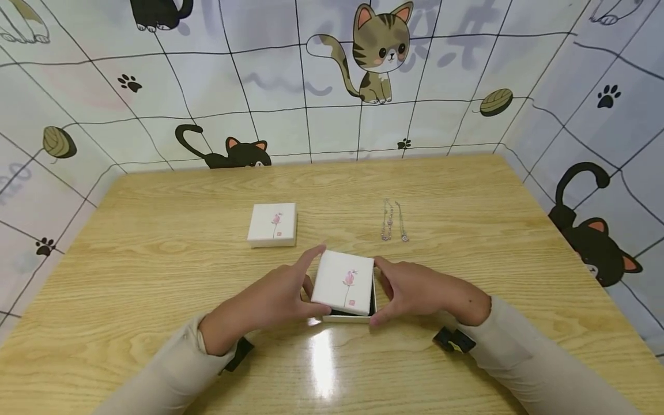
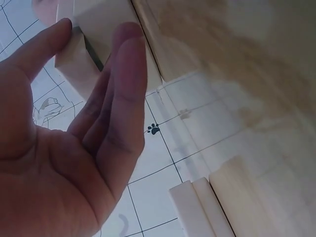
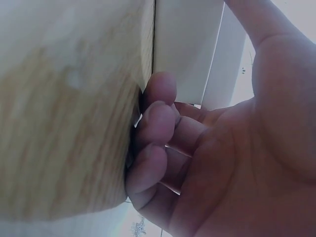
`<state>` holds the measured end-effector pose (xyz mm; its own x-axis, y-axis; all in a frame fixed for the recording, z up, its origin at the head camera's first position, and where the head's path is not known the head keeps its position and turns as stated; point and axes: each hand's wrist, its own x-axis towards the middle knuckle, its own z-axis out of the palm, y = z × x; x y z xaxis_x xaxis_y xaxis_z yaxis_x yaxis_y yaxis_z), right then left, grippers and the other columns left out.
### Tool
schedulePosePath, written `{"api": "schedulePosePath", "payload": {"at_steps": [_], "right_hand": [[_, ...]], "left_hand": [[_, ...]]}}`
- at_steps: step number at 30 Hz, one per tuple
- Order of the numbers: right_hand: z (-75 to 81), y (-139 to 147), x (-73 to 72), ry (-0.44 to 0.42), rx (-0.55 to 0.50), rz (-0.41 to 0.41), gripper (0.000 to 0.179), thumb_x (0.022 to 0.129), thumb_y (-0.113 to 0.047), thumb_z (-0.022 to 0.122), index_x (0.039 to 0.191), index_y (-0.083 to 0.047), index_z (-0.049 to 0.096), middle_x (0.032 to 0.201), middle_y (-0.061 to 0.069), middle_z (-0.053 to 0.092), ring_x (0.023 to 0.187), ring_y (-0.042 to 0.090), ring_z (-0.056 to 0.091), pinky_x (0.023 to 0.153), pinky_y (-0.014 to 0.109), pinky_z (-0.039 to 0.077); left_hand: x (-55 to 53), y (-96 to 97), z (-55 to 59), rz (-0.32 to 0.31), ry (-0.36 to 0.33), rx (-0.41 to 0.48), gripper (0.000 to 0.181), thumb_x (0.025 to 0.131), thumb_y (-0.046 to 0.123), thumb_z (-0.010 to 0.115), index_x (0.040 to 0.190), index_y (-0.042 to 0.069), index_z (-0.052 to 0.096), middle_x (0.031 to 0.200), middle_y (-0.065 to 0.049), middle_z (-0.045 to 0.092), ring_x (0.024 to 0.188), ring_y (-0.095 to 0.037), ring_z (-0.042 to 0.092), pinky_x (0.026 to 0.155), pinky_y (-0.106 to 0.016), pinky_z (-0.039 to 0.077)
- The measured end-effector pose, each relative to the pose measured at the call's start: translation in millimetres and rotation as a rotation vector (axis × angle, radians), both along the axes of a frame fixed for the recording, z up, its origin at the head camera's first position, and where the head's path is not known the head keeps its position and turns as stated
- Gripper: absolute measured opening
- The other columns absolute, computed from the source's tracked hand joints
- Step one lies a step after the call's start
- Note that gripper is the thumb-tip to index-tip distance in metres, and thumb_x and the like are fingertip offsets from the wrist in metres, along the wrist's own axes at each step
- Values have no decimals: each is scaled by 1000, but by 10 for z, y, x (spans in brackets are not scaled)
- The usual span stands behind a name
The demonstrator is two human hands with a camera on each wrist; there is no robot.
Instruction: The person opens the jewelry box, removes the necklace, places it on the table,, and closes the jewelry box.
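Between both hands, a white square gift box sits on the table, its lid (image 1: 337, 276) printed with a pink flower. The lid lies askew over the box base (image 1: 349, 319), and a dark interior shows along the front and right edges. My left hand (image 1: 277, 297) holds the lid's left side, thumb at the near corner and index finger at the far one. My right hand (image 1: 415, 288) grips the base's right side between thumb and fingers. In the right wrist view, the fingertips (image 3: 158, 123) are curled against the table beside the box's pale wall (image 3: 187, 49).
A second white box (image 1: 271, 226) with the same flower print stands closed behind, to the left. Two thin silver chains lie at the back right, one with pinkish beads (image 1: 390, 222) and one with a small pendant (image 1: 404, 237). A cat-patterned backdrop (image 1: 332, 132) borders the wooden table (image 1: 155, 230).
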<state>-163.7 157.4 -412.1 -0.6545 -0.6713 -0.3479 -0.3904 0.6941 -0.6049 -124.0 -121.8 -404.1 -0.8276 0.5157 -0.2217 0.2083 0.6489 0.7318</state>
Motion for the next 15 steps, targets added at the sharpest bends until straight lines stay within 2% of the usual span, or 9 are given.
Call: {"api": "schedulePosePath", "payload": {"at_steps": [4, 10, 15], "right_hand": [[17, -7, -4, -11, 3, -1, 84, 69, -55, 87, 121, -7, 42, 74, -1, 57, 62, 11, 50, 55, 25, 42], [28, 28, -11, -22, -11, 16, 108, 65, -53, 90, 142, -4, 31, 76, -2, 57, 63, 10, 51, 57, 24, 43], [20, 48, -10, -34, -25, 48, 108, 66, -49, 91, 143, -6, 28, 76, -1, 58, 63, 9, 52, 58, 24, 44]], "left_hand": [[14, 3, 15, 14, 16, -20, 107, 81, 34, 84, 159, 13, 13, 79, 11, 69, 65, -6, 62, 63, -26, 50], [41, 42, 26, 30, 61, -86, 107, 77, 44, 85, 156, 17, 18, 77, 14, 66, 62, -5, 61, 61, -26, 50], [74, 79, 31, 32, 95, -146, 107, 75, 49, 85, 154, 19, 20, 73, 17, 64, 60, -2, 60, 59, -26, 49]]}}
